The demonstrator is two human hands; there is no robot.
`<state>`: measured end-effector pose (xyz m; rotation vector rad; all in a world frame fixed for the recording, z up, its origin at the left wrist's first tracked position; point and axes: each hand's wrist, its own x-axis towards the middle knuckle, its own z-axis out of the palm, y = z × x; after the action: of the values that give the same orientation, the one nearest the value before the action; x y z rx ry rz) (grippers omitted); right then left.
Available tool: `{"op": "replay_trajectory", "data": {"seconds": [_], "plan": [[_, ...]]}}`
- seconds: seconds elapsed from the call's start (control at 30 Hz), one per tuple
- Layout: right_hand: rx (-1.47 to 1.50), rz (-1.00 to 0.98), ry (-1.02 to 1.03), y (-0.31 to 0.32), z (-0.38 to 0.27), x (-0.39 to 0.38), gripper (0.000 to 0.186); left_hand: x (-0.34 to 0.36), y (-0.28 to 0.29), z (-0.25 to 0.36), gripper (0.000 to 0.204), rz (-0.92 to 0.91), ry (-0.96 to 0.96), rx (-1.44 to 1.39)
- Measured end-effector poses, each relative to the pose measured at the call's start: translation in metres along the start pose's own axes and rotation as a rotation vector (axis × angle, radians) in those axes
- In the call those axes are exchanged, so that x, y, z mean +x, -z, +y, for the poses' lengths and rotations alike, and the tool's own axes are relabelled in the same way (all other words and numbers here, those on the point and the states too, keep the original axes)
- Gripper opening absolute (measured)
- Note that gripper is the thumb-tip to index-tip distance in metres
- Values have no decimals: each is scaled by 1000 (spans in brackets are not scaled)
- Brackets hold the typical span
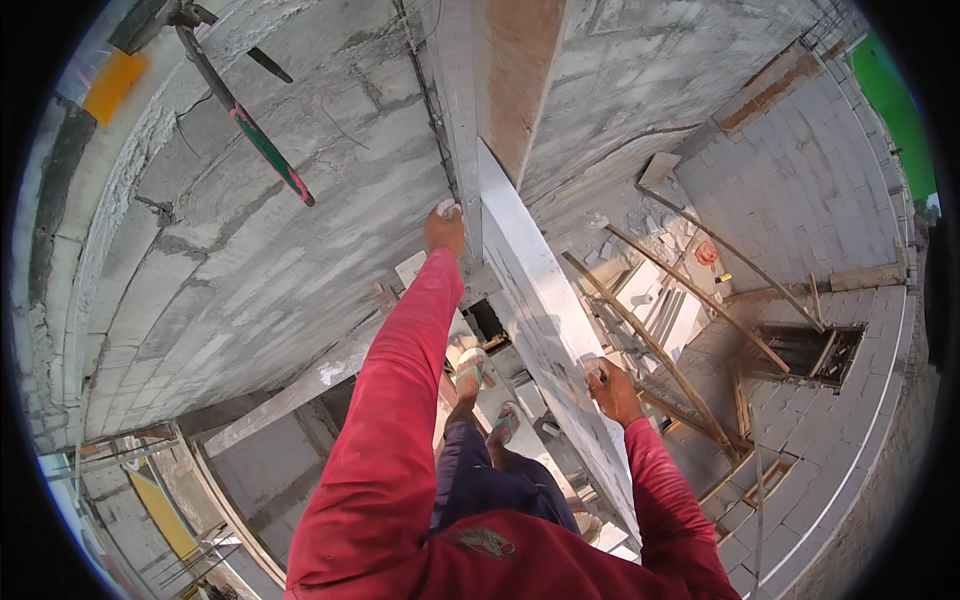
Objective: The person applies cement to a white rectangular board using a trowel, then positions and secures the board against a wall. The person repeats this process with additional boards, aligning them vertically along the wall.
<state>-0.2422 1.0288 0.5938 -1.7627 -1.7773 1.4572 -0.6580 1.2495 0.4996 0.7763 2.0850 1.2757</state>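
Note:
My left hand (445,228) reaches up along the grey block wall (290,240) beside a vertical grey column (450,90). Its fingers are curled round something small and pale that I cannot make out. My right hand (613,392) is closed at the edge of a long white wall or panel (535,290) running down from the column, with a small pale piece at its fingers, too small to name. A tool with green and red handles (262,145) rests at the upper left. My sandalled feet (468,368) stand far below on a narrow pale support.
Long timber poles (660,270) lean across the room on the right, over boards, rubble and an orange-red item (706,253). A dark rectangular opening (800,350) is in the block wall (800,180) side. A small dark gap (485,322) shows below me. Planks and a yellow panel (160,505) lie lower left.

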Motion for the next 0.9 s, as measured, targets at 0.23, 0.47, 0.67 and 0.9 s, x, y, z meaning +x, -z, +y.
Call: {"op": "replay_trajectory", "data": {"seconds": [0.23,0.47,0.67,0.9], "plan": [[-19,-40,-157,-1,-51,66,35,17,0,7,24,-197,45,-119],[-63,-73,-14,-17,-99,140,40,34,16,2,21,-413,118,-350],[-123,-61,-61,-33,-119,169,47,24,12,1,34,-346,124,-426],[12,-80,-47,-38,-114,171,40,25,1,-2,37,-186,189,-322]]}}
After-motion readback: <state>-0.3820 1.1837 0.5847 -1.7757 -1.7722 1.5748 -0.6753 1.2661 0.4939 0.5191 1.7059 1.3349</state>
